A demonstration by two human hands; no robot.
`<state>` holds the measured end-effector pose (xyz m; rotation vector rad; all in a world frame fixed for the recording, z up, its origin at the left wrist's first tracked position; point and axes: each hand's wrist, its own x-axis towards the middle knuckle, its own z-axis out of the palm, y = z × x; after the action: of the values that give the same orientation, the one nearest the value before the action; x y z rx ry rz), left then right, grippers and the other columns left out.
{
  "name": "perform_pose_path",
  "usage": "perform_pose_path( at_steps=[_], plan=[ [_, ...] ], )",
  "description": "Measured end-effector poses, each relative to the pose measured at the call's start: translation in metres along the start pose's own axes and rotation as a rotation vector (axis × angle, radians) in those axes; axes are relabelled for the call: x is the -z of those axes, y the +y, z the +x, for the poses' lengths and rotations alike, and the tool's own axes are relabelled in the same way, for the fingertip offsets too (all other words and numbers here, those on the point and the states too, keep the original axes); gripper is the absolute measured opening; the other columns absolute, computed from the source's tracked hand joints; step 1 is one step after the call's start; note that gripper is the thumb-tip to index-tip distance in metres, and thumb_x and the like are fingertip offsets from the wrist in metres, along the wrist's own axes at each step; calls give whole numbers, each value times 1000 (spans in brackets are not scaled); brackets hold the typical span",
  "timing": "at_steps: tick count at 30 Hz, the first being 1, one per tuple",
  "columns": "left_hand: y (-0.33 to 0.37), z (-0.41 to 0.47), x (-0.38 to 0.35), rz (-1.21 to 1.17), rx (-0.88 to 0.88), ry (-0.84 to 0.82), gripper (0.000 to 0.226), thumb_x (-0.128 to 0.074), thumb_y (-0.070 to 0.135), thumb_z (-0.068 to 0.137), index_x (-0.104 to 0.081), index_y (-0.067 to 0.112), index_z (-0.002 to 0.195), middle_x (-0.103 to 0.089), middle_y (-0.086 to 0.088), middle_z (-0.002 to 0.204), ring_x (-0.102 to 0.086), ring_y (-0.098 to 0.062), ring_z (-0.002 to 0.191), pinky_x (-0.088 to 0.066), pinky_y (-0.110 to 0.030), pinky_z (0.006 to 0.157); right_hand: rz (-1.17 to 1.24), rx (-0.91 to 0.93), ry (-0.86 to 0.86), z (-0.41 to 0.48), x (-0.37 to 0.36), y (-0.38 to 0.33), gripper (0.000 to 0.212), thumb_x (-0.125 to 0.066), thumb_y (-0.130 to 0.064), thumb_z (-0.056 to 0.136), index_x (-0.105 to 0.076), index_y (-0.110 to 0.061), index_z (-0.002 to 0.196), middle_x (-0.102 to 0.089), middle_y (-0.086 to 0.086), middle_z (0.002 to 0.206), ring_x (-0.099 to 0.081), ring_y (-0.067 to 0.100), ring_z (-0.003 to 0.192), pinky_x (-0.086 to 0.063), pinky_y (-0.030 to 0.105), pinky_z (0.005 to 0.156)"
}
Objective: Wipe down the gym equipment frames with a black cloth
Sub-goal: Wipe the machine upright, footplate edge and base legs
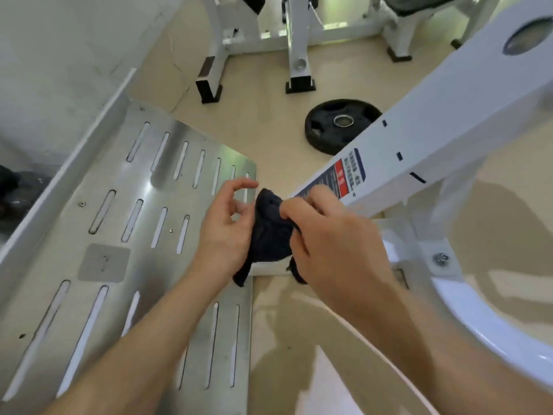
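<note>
A black cloth (270, 232) is bunched between both hands at the middle of the view. My right hand (332, 241) pinches its upper edge with curled fingers. My left hand (226, 226) cups the cloth from the left, its palm against the fabric and its index finger and thumb curved above it. The cloth hangs just in front of the lower end of a white slanted frame beam (419, 130) that carries a printed warning label (344, 175). A white curved frame base (484, 322) runs to the lower right.
A slotted metal footplate (125, 235) fills the left side. A black weight plate (341, 124) lies on the beige floor behind the beam. White legs of another machine (299, 55) stand at the top. A white wall is at the upper left.
</note>
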<state>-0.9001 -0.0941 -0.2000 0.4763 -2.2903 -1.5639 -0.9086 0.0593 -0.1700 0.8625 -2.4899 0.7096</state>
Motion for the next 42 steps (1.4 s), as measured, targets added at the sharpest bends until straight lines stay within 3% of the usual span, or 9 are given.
perform_pose_path(
  at_steps=[2, 5, 8, 12, 17, 27, 37, 40, 42],
  plan=[
    [7, 23, -11, 7, -118, 65, 25, -53, 12, 93, -60, 35, 101, -53, -4, 75, -59, -24, 67, -55, -39, 66, -191, 99, 30, 21, 4, 4, 11, -48, -7, 76, -57, -11, 80, -47, 1, 78, -38, 21, 60, -24, 27, 41],
    [-12, 49, -21, 287, -195, 114, 29, -51, 6, 91, -58, 29, 107, -53, 2, 95, -54, -14, 78, -47, -26, 74, -495, 177, -261, 31, -13, 31, 33, -39, -13, 83, -69, -10, 96, -64, 8, 105, -57, 30, 97, -42, 38, 80],
    [-59, 43, -34, 374, -192, -74, 34, -49, 2, 92, -62, 18, 119, -55, 0, 124, -56, -16, 108, -36, -16, 93, -679, 201, -720, 18, -48, 32, 56, -22, -24, 98, -29, 1, 147, -26, 25, 153, -22, 38, 143, -7, 51, 117],
    [-117, 24, -41, 408, -116, -302, 51, -42, 11, 97, -32, 4, 147, -30, -10, 155, -29, -24, 142, -23, -33, 117, -687, 220, -917, 20, -110, 5, 67, -30, -33, 101, 0, 1, 151, 3, 20, 159, 5, 33, 147, 11, 48, 116],
    [-174, 57, -19, 1063, -237, -410, 64, -33, 28, 99, -6, 8, 153, -10, -6, 161, -7, -17, 148, -8, -41, 120, -649, 159, -1039, 29, -169, -2, 77, -26, -46, 98, 9, -1, 150, 6, 19, 159, 9, 34, 147, 7, 52, 117],
    [-163, -8, -28, 624, -218, -299, 68, -74, -2, 73, -48, -4, 136, -49, -17, 141, -50, -27, 129, -46, -39, 102, -671, 347, -1140, 11, -105, -18, 61, -16, -31, 102, 7, 2, 149, 9, 20, 158, 9, 34, 147, 8, 56, 116],
    [-173, 102, -12, 880, -146, -319, 34, -35, 23, 102, -54, 17, 129, -46, -1, 142, -44, -18, 129, -38, -31, 100, -651, 72, -984, 36, -202, -14, 65, -15, -32, 100, 6, 5, 148, 5, 22, 158, 8, 35, 147, 7, 53, 116],
    [-172, 72, -10, 908, -103, -301, 35, -36, 20, 102, -44, 19, 136, -52, -4, 132, -53, -20, 116, -43, -30, 88, -583, 147, -906, 21, -194, -13, 61, -25, -29, 100, -13, 6, 148, -14, 25, 156, -10, 37, 146, -11, 49, 117],
    [-166, 45, -2, 1041, -163, -325, 52, -38, 16, 100, -22, 18, 150, -40, -7, 143, -52, -22, 117, -47, -31, 87, -488, 232, -848, 2, -181, -14, 45, -50, -25, 89, -57, -2, 127, -55, 21, 131, -45, 35, 123, -37, 41, 96]
  ],
)
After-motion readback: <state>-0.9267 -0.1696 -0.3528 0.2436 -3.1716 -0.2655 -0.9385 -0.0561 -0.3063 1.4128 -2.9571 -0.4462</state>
